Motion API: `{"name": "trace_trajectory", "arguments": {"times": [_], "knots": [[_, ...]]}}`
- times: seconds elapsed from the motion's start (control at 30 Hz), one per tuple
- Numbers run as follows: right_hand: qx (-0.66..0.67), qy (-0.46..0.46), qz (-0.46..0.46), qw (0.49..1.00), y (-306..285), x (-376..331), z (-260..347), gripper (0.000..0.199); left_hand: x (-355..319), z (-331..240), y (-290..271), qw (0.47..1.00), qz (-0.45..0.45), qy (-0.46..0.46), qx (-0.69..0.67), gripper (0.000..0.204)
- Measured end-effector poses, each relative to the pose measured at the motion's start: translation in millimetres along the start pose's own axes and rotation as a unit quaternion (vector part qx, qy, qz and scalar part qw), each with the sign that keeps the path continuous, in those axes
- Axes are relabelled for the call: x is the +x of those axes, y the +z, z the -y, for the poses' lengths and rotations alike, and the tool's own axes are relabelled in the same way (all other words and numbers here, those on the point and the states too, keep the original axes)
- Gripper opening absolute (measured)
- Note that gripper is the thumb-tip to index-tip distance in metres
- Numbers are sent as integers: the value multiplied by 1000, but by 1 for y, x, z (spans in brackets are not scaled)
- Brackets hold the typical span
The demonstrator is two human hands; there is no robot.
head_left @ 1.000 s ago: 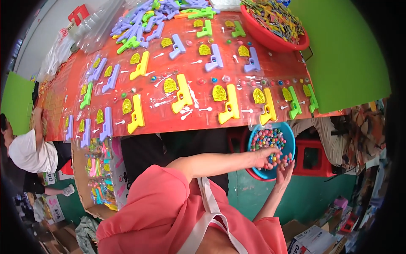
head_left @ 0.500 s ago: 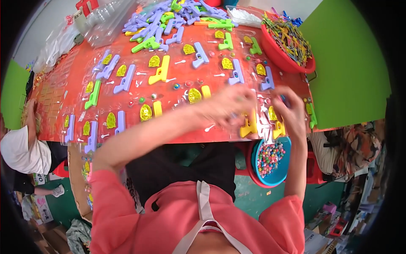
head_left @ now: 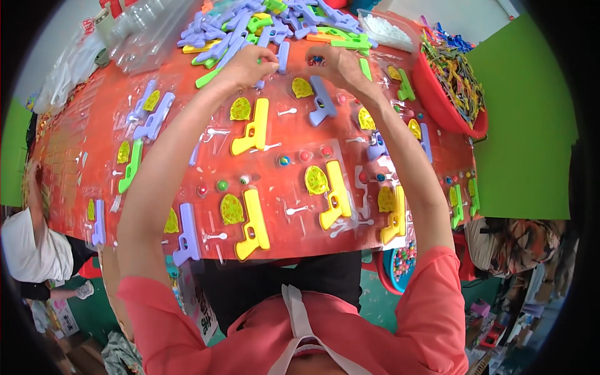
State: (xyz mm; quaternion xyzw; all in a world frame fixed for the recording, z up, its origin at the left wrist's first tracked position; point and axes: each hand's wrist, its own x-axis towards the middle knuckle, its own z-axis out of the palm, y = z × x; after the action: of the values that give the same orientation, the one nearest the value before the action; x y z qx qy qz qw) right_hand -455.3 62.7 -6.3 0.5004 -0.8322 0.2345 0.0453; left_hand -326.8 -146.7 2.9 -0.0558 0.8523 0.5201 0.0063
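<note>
Both my hands reach over the red table to its far middle, just in front of the heaped toy guns. The fingertips of my left hand [head_left: 250, 66] are pinched on what looks like a small green ball [head_left: 259, 61]. My right hand [head_left: 340, 67] is curled round several small coloured balls [head_left: 317, 60], above a purple toy gun [head_left: 322, 103]. Beside that gun lies a yellow disc [head_left: 302, 87]. Nearer to me, clear plastic trays hold yellow toy guns [head_left: 253, 225], yellow discs [head_left: 232, 209], little white spoons [head_left: 296, 210] and coloured balls [head_left: 284, 160].
A pile of purple, green and yellow toy guns [head_left: 234, 31] lies at the back. At the right stand a red basin [head_left: 437, 100] of thin coloured pieces and a clear tub [head_left: 387, 31] of white bits. A blue basin [head_left: 390, 265] holds balls. Another person [head_left: 37, 244] sits at the left.
Both hands have moved from the near right of the table to its far middle, still closed. The whole view has shifted, and the near trays now show more fully.
</note>
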Motion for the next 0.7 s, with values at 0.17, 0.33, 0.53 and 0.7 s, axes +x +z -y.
{"name": "trace_trajectory", "arguments": {"times": [0.17,0.33,0.53,0.7], "knots": [[-23,-34,0,999,4,0,-17,33,11,-1,13,981,-18,29,189,26],[94,-15,19,995,3,13,-6,26,13,16,0,996,-66,33,55,29],[70,-66,26,995,22,24,-1,33,8,3,-4,993,-23,-66,-99,26],[317,155,60,934,-11,6,22,38,10,4,-10,879,-72,-84,-463,32]]}}
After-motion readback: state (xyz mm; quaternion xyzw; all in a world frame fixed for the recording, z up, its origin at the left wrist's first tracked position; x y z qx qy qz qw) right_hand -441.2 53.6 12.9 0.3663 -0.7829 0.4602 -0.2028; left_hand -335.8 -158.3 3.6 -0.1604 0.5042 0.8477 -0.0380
